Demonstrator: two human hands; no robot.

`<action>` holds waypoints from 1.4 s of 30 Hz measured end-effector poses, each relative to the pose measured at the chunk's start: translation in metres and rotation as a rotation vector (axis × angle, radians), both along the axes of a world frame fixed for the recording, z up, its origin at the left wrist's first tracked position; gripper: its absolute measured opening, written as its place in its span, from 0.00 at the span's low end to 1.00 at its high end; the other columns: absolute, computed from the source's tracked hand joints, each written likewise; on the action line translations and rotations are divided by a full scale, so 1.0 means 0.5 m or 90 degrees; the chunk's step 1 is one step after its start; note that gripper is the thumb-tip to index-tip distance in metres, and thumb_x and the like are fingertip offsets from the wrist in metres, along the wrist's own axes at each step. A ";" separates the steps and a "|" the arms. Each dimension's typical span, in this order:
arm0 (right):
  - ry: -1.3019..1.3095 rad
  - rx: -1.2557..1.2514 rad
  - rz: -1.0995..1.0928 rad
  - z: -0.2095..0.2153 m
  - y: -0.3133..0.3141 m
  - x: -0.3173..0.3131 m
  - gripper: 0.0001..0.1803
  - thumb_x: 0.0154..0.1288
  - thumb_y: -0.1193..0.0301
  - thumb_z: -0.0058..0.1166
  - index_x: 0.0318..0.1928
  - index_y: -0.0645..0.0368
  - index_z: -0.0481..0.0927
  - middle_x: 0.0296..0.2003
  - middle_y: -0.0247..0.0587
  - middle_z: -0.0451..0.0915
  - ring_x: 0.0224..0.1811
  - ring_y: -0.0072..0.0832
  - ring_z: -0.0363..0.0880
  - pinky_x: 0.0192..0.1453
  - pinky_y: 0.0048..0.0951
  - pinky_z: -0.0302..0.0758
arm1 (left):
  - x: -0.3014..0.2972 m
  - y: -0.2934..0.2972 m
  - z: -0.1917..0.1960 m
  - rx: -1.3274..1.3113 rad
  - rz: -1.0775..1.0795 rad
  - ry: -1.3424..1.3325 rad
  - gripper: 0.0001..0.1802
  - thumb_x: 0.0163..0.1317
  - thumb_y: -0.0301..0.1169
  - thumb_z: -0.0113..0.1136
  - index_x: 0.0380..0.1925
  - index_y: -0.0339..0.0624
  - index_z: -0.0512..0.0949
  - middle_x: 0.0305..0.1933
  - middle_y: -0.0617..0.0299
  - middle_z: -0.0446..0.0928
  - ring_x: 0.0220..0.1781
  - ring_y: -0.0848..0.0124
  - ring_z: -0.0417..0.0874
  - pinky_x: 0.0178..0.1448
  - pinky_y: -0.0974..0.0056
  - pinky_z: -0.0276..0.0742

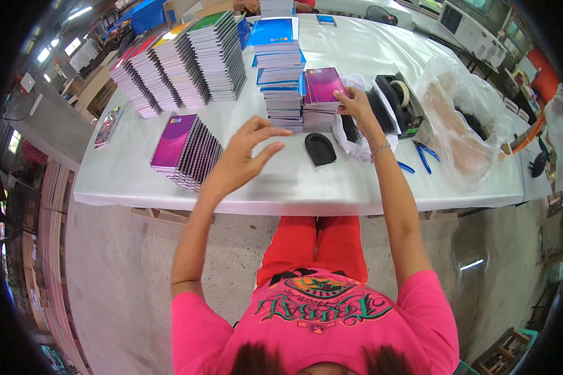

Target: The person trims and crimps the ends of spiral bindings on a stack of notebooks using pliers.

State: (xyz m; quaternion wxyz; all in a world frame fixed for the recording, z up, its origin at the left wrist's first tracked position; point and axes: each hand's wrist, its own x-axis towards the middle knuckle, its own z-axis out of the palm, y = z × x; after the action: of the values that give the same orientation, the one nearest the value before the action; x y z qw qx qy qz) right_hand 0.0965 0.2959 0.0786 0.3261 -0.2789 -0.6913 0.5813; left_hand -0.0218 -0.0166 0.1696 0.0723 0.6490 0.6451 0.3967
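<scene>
My right hand [356, 107] pinches the right edge of a purple-covered book [322, 84] on top of a short stack. No wire coil shows on that book. To the left, my left hand [247, 156] hovers over the table with its fingers apart and holds nothing. Between my hands lies a small black rounded pad [319, 149]. A taller stack of blue-covered books [280, 75] stands left of the purple stack. Near my left wrist is a pile of coil-bound purple notebooks [180, 147].
Tall stacks of coil-bound notebooks [216, 59] fill the far left. White plastic with black coils [355, 134], a black box [410, 115] with a tape roll, blue-handled pliers [424, 156] and a clear plastic bag [463, 119] lie right. A co-worker's hands show beyond the table [381, 194].
</scene>
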 end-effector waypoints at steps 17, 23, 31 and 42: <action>-0.115 0.302 0.223 0.127 -0.267 0.187 0.15 0.60 0.76 0.61 0.48 0.65 0.80 0.34 0.39 0.83 0.38 0.23 0.82 0.46 0.31 0.77 | 0.104 0.054 -0.041 0.001 0.103 0.289 0.15 0.64 0.29 0.58 0.51 0.51 0.79 0.52 0.59 0.75 0.58 0.63 0.76 0.75 0.39 0.45; -0.226 0.397 -0.123 -0.022 0.035 0.181 0.15 0.66 0.63 0.59 0.46 0.62 0.82 0.38 0.45 0.82 0.38 0.31 0.82 0.43 0.32 0.78 | 0.084 0.026 -0.087 -0.067 0.116 0.205 0.09 0.66 0.28 0.55 0.44 0.48 0.79 0.43 0.63 0.79 0.51 0.63 0.80 0.74 0.36 0.46; -0.456 0.627 -0.332 -0.147 0.130 0.100 0.22 0.60 0.68 0.63 0.53 0.62 0.76 0.49 0.56 0.76 0.49 0.51 0.75 0.54 0.47 0.74 | 0.100 0.001 -0.204 -0.100 0.184 0.260 0.15 0.55 0.19 0.52 0.43 0.47 0.73 0.43 0.61 0.72 0.52 0.60 0.76 0.74 0.31 0.44; -0.461 0.533 -0.248 -0.123 0.138 0.113 0.27 0.56 0.71 0.66 0.56 0.54 0.72 0.54 0.54 0.74 0.57 0.53 0.72 0.62 0.45 0.68 | 0.153 0.011 -0.246 -0.021 0.280 0.159 0.29 0.52 0.56 0.67 0.45 0.47 0.77 0.51 0.60 0.69 0.62 0.57 0.65 0.71 0.24 0.38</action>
State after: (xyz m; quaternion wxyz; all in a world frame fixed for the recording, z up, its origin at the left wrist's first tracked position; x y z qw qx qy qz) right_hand 0.1530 0.3647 0.0170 0.2525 -0.4290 -0.8655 0.0558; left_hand 0.0546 -0.0109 0.0466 -0.0854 0.5356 0.7814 0.3087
